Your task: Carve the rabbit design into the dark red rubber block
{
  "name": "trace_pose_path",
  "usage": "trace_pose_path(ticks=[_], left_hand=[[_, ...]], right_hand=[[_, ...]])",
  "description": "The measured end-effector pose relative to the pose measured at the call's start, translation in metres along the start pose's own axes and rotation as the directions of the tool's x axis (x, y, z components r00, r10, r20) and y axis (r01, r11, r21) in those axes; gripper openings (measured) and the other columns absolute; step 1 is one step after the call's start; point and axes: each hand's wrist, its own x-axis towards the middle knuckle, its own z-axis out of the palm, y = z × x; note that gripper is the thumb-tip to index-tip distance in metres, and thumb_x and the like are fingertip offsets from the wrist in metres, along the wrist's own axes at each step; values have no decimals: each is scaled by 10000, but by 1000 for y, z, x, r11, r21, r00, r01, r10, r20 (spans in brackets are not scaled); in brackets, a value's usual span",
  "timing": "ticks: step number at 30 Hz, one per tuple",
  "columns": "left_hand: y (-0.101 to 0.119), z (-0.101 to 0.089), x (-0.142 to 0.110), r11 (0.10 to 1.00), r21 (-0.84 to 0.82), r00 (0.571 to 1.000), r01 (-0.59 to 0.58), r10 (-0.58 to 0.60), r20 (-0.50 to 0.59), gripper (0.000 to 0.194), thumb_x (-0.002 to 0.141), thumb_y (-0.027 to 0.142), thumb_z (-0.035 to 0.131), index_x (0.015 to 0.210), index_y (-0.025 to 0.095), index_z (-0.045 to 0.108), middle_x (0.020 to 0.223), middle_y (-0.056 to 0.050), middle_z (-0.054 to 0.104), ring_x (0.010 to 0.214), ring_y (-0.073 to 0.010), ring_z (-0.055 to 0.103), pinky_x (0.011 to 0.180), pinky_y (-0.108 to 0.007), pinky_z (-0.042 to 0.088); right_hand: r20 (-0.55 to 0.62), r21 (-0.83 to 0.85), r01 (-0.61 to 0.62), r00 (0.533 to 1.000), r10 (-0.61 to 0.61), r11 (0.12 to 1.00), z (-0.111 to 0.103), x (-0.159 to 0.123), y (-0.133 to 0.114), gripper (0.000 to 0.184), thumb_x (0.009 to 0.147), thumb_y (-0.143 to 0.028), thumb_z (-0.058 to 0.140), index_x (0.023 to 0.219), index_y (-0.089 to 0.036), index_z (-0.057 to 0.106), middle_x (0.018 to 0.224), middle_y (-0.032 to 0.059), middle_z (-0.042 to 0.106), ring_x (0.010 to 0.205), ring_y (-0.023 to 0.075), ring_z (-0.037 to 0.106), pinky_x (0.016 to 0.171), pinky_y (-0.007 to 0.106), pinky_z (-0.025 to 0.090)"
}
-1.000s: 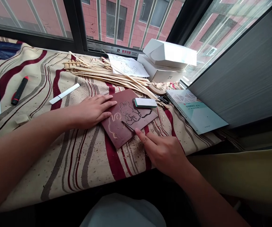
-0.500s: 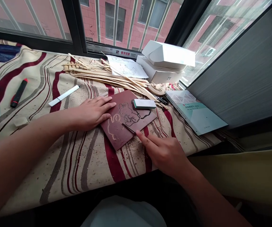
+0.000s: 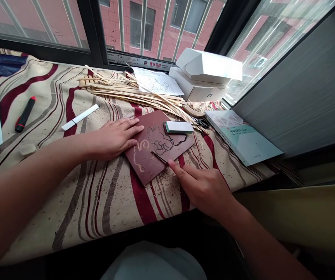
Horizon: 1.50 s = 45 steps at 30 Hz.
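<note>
1. Presently the left hand [image 3: 113,138] lies wide at nine o'clock, palm down, its fingertips on the edge of the reddish-brown board [image 3: 151,169]. The right hand [image 3: 204,184], at four o'clock, is narrow, closed around a slim, dark carving tool [image 3: 159,157] whose tip points to ten o'clock over the board.

2. Good control here, I'd judge, means a low tool angle, short strokes and light, even pressure. The left fingers are best held firm and clear of the tip's line – a slip towards ten o'clock could reach them. Whether the tip bites right now, I cannot tell.

3. The board sits at the centre, flat and matt, turned cornerwise. A rabbit-like figure is drawn on it in dark line; at its eight o'clock, pale grooves look cut through the coloured skin. A white-and-green block [image 3: 179,127] rests at the board's two o'clock.

4. Beneath, the striped cloth [image 3: 97,194] is soft, rumpled and dotted with crumbs, which could make the board creep.

5. Thin, straight wooden strips [image 3: 121,91] bundle at eleven o'clock; a creased paper drawing [image 3: 157,81] lies at twelve, a white carton [image 3: 206,91] at one, a smooth-covered book [image 3: 243,140] at three.
</note>
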Motion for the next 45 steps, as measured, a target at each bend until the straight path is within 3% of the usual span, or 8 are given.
trace_pose_path(ticks=[20,24,29,32,35,38,45], left_hand=[[2,-4,-2,1000,15,1000,0,0,15,694,1070,509,235,1680,190,316,1780,-118,218,1639,-335,218,1292,-550,263],[-1,-2,-1,1000,-2,1000,-9,9,7,697,1066,536,238,1677,214,329,1779,-105,230,1635,-335,231,1296,-546,260],[-8,1,-1,997,-15,997,-70,70,-42,715,1059,569,261,1668,208,352,1766,-116,268,1626,-317,262,1300,-512,258],[-10,2,-2,997,-19,996,-73,71,-56,708,1064,580,256,1673,230,347,1767,-106,270,1622,-330,270,1292,-527,267],[-9,2,-2,997,-10,996,-73,72,-49,703,1067,571,263,1673,225,351,1764,-110,276,1619,-336,277,1291,-532,271],[-7,2,-2,997,-3,996,-71,70,-46,701,1065,549,266,1662,196,373,1763,-121,276,1617,-343,281,1291,-537,277],[-6,2,-1,999,19,999,-49,49,-21,701,1073,545,253,1674,198,347,1771,-110,254,1632,-324,250,1313,-524,243]], right_hand=[[-6,-36,-22,1000,22,999,0,5,-3,433,990,-56,473,1357,-67,702,808,10,746,498,124,465,483,341,272],[23,11,-48,999,48,999,-2,1,-3,415,1014,-99,486,1371,-96,697,750,-9,712,519,119,511,495,326,311],[133,162,-154,982,133,975,-9,1,-8,509,1015,-152,447,1501,-80,579,910,42,756,648,149,648,553,300,441],[144,266,-225,971,192,937,-13,0,-10,508,1039,-144,423,1530,-41,503,1111,119,794,876,187,750,703,297,560],[125,353,-315,949,289,881,-15,-4,-9,322,1056,-181,489,1329,-83,631,1169,120,802,1026,200,773,817,292,588],[148,386,-384,923,355,838,-16,-9,-6,133,1042,-200,560,1078,-156,681,954,35,807,848,167,779,731,261,562],[20,55,-285,959,284,957,-11,-13,-8,282,1094,-264,479,961,-158,704,787,37,772,612,153,677,569,289,382]])
